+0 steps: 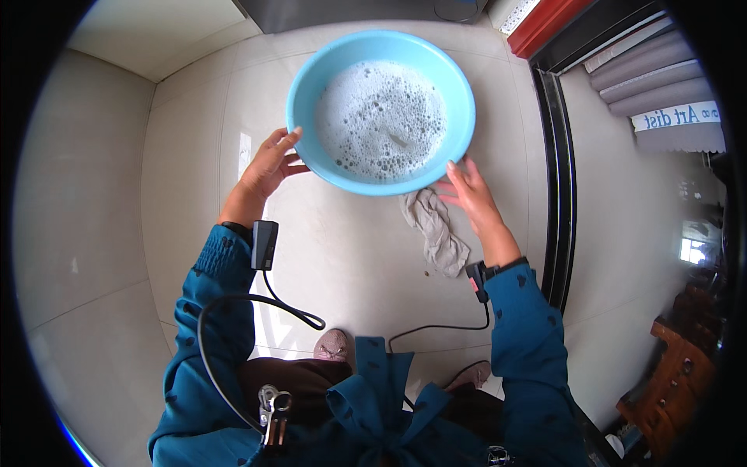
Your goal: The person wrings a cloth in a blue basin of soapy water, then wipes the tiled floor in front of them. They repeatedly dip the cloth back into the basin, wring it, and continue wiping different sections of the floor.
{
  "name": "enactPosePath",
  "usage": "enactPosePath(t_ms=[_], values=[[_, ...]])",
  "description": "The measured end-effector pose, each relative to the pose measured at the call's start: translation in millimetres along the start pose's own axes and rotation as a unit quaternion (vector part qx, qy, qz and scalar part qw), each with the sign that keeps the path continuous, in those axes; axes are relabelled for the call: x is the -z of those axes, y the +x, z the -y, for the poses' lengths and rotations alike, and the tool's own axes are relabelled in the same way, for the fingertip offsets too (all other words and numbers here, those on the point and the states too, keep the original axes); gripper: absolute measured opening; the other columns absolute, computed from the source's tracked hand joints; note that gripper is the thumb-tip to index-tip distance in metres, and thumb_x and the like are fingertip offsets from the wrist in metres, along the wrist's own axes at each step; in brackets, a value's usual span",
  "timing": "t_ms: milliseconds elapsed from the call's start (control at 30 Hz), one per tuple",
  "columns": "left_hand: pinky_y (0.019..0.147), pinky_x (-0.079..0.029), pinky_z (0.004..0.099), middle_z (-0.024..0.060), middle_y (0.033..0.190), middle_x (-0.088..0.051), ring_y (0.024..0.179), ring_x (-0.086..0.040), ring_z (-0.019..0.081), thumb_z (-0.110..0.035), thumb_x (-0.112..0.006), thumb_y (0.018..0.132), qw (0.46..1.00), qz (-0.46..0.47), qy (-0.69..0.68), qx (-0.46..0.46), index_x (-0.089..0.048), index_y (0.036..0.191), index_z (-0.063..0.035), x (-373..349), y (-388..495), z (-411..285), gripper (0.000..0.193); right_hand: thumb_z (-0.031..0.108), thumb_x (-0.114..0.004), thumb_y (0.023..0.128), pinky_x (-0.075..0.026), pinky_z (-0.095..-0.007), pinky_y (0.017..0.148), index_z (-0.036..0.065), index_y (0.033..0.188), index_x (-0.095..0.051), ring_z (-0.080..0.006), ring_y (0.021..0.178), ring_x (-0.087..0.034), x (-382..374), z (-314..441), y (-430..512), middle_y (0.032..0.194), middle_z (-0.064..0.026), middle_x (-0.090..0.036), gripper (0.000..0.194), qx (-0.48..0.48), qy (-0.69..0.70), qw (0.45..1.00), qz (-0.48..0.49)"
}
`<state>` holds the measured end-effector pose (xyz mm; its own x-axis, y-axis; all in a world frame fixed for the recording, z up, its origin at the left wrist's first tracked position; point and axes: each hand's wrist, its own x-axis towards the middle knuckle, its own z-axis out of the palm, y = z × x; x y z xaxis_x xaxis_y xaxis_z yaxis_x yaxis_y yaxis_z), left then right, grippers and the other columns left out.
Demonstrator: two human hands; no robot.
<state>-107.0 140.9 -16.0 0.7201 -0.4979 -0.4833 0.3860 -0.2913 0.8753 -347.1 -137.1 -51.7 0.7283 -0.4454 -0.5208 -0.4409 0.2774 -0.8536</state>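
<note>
A light blue plastic basin (382, 188) with foamy, bubbly water (379, 117) in it is in front of me. My left hand (273, 163) grips its left side, thumb on the rim and fingers beneath. At the lower right of the rim, my right hand (471, 192) holds on with the thumb on top and the other fingers spread under the edge. A crumpled beige-grey cloth (436, 233) lies on the tiled floor below the basin, close to my right hand. Whether the basin touches the floor, I cannot tell.
Pale glossy tiles (344, 251) cover the floor. A black door track (557, 192) runs along the right, with a grey curtain (659, 76) and a carved wooden piece of furniture (671, 385) beyond it. A dark cabinet or appliance (362, 13) stands behind the basin. Black cables hang from my wrists.
</note>
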Motion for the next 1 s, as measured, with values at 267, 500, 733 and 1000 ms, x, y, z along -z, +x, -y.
enactPosePath(t_ms=[267,500,733,1000], values=[[0.087,-0.057,0.0457,0.0241,0.109,-0.062,0.09,-0.069,0.0338,-0.015,-0.061,0.091,0.998,-0.04,-0.009,0.044,-0.039,0.131,0.0031,-13,12,8,0.049,0.026,-0.061,0.089,-0.058,-0.0399,0.066,0.0,0.111,-0.052,-0.0282,0.081,-0.067,-37,5,33,0.097,-0.0157,-0.065,0.035,-0.142,0.165,0.975,0.036],[0.084,-0.059,0.0436,0.0182,0.103,-0.063,0.089,-0.069,0.0304,-0.01,-0.059,0.09,0.998,-0.033,-0.054,0.022,-0.042,0.126,0.0005,-8,19,27,0.04,0.018,-0.057,0.086,-0.058,-0.0393,0.06,-0.003,0.107,-0.056,-0.0287,0.076,-0.068,-34,-4,38,0.094,-0.017,-0.065,0.03,-0.096,0.135,0.986,-0.012],[0.08,-0.06,0.0416,0.0119,0.103,-0.064,0.088,-0.068,0.0254,-0.01,-0.058,0.091,0.993,0.036,-0.109,-0.006,-0.047,0.123,-0.0029,6,29,45,0.035,0.017,-0.057,0.084,-0.056,-0.0379,0.058,-0.001,0.105,-0.057,-0.0244,0.073,-0.066,-36,-8,24,0.092,-0.0142,-0.066,0.028,-0.039,0.121,0.992,-0.002],[0.089,-0.056,0.0416,0.0153,0.104,-0.064,0.094,-0.069,0.025,-0.019,-0.058,0.095,0.996,0.075,-0.028,0.035,-0.041,0.129,-0.0028,10,28,18,0.041,0.016,-0.056,0.085,-0.053,-0.0365,0.061,0.002,0.105,-0.056,-0.0222,0.078,-0.064,-53,6,4,0.092,-0.0102,-0.063,0.025,-0.067,0.128,0.988,-0.061]])
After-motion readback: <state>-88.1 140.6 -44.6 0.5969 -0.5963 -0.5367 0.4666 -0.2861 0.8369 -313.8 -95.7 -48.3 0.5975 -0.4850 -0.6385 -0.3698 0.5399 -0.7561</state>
